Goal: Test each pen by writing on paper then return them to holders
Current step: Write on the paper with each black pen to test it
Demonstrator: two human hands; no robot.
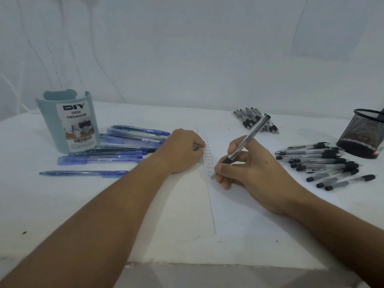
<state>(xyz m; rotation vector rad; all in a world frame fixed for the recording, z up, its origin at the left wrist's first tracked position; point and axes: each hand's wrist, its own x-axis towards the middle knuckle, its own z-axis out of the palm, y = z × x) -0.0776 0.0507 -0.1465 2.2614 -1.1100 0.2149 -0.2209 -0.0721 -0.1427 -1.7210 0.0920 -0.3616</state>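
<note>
Testing a pen on the paper

The right hand [255, 169] pinches a pen [244, 144], tip on the paper [239, 204]. The left hand [182, 150], fingers curled, presses the paper's edge. If it lets go, the paper could slide and smear.

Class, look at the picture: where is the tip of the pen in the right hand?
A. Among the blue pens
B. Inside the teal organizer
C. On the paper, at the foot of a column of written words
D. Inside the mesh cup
C: the right hand grips the pen with its tip on the paper, just below the column of "Test" words.
</note>
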